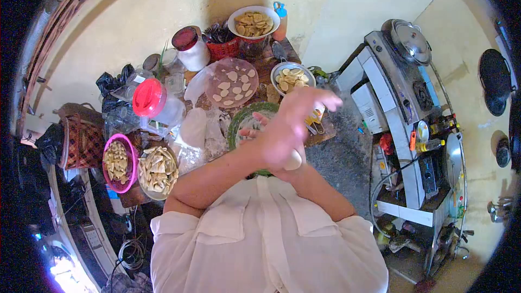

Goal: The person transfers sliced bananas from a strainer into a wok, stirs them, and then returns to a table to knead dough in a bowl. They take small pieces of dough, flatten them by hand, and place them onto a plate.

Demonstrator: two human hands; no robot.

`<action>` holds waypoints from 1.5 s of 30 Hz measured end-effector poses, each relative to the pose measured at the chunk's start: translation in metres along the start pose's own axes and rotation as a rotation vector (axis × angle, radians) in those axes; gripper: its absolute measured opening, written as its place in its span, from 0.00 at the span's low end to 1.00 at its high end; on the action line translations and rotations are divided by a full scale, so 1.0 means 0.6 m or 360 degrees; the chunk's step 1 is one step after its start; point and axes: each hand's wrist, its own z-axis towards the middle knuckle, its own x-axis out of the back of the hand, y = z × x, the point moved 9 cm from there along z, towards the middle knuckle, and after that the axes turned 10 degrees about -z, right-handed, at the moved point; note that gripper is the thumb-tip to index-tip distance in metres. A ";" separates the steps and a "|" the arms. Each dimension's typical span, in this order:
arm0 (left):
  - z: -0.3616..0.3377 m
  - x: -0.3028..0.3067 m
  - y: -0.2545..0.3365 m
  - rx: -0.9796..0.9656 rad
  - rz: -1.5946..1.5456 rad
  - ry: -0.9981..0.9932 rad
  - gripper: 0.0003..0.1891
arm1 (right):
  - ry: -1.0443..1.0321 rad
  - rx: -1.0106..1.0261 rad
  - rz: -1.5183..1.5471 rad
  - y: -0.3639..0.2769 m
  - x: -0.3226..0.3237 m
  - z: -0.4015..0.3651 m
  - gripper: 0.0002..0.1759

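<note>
My left hand (pixel 297 116) lies crosswise over my right hand (pixel 255 126), its fingers stretched out to the right. Palm up beneath it, the right hand has its fingers pointing forward over a green plate (pixel 234 129) dusted with white powder. A small pale lump of dough (pixel 293 160) shows between the two palms near the wrists; the rest of it is hidden. Beyond the hands lies a round, pinkish sheet (pixel 214 84) with several flat pale dough pieces (pixel 234 76) on it. White powder is spread on the table left of the plate.
Left stand a pink basket (pixel 105 171) and a bowl (pixel 175 187) of pale pieces. Two bowls of flat pieces, one white-rimmed (pixel 232 24) and one metal (pixel 312 81), stand farther back. A red-lidded container (pixel 148 97) is at left; a stove (pixel 399 76) is right.
</note>
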 end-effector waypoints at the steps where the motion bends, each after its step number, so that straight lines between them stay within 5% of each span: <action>1: 0.003 -0.017 0.030 -0.0180 0.0451 -0.0158 0.36 | 0.0005 -0.0073 -0.0106 0.008 0.010 0.006 0.33; 5: -0.021 -0.091 0.026 -0.0020 0.1112 -0.0649 0.39 | 0.0265 0.0099 -0.0671 0.024 0.067 0.041 0.31; 9: -0.014 -0.097 0.033 -0.0163 0.1052 -0.0631 0.41 | 0.0452 0.0040 -0.0811 0.008 0.070 0.032 0.30; 12: -0.007 -0.082 -0.008 0.0086 0.0317 -0.0599 0.39 | 0.0424 0.0045 -0.0859 -0.005 0.038 0.014 0.31; 15: 0.011 -0.030 -0.072 0.0563 -0.1296 -0.0111 0.41 | 0.0256 0.0154 -0.0269 -0.006 0.021 -0.013 0.33; 16: 0.000 -0.005 -0.061 0.0496 -0.0984 0.0198 0.39 | 0.0173 0.0206 0.0037 -0.011 0.016 -0.017 0.34; 19: -0.009 -0.046 0.004 -0.0037 0.0406 -0.0209 0.39 | 0.0079 -0.0048 -0.0289 0.015 0.047 0.008 0.36; 20: -0.018 -0.070 0.023 -0.0250 0.0802 -0.0396 0.39 | -0.0302 -0.0062 0.0081 0.031 0.073 0.036 0.35; 23: -0.028 -0.097 0.060 -0.0368 0.1223 -0.0442 0.45 | 0.0421 -0.0050 -0.0392 0.009 0.062 0.017 0.35; 26: -0.021 -0.087 0.063 -0.0345 0.1033 -0.0475 0.42 | 0.0434 0.0019 -0.0471 -0.014 0.041 0.011 0.34; 27: -0.016 -0.081 0.063 -0.0350 0.0930 -0.0489 0.40 | 0.0214 0.0097 -0.0435 -0.017 0.034 0.016 0.35; 29: -0.010 -0.032 0.018 -0.0342 0.0007 -0.0035 0.35 | -0.0223 0.0246 -0.0355 -0.015 0.032 0.016 0.36; 31: -0.006 0.000 0.009 -0.0252 -0.0237 0.0227 0.34 | -0.0160 0.0172 -0.0266 -0.023 -0.012 -0.007 0.38; 35: -0.018 -0.016 0.041 -0.0194 0.0818 -0.0087 0.34 | -0.0062 -0.0024 -0.0163 0.012 0.034 0.015 0.37; 37: -0.021 -0.074 0.056 -0.0151 0.1216 -0.0522 0.37 | -0.0103 -0.0004 -0.0051 0.036 0.063 0.038 0.41; 38: -0.025 -0.080 0.043 -0.0140 0.1351 -0.0448 0.40 | -0.0100 -0.0006 -0.0049 0.036 0.065 0.042 0.43; 45: -0.032 -0.066 0.027 0.0013 0.1149 -0.0455 0.39 | -0.0297 0.0069 -0.0214 0.043 0.024 0.042 0.45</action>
